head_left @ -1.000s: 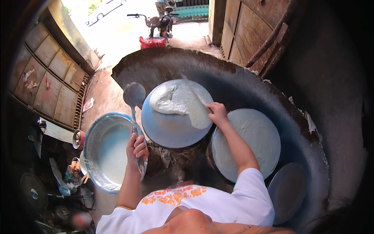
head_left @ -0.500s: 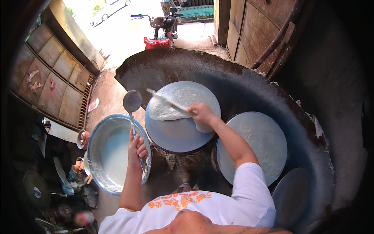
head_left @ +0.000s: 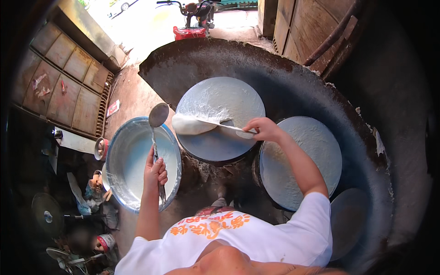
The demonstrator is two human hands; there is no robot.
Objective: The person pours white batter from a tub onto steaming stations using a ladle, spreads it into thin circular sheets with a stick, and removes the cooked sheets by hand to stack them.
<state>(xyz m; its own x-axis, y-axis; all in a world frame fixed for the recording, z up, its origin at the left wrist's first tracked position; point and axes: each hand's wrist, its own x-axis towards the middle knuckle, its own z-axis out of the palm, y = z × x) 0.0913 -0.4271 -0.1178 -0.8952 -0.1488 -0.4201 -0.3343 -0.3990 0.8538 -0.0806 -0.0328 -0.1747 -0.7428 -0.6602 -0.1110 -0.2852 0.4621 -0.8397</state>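
Observation:
My left hand [head_left: 157, 170] is closed round the long handle of a metal ladle [head_left: 158, 114], held bowl-up over the blue-rimmed basin [head_left: 112, 176] of pale batter. My right hand [head_left: 266, 129] grips one end of a long, thin, batter-coated spreader [head_left: 236, 128]. The spreader lies across the middle of a round griddle [head_left: 213, 150]. Thick wet batter [head_left: 192, 124] is bunched against it at the griddle's left edge. Behind the spreader, a thin film of batter covers the far part of the plate; the near part is bare.
A second round griddle to the right carries a thin batter sheet [head_left: 302, 160]. Beyond it, at lower right, sits a dark round plate [head_left: 350, 222]. A curved dark counter [head_left: 160, 68] surrounds the griddles. Left of the basin are a small red tub [head_left: 101, 149] and a fan [head_left: 47, 215].
My right hand has drawn the spreader nearer and to the right, and the batter has bunched at the griddle's left edge. My left hand still holds the ladle over the basin. The view has shifted.

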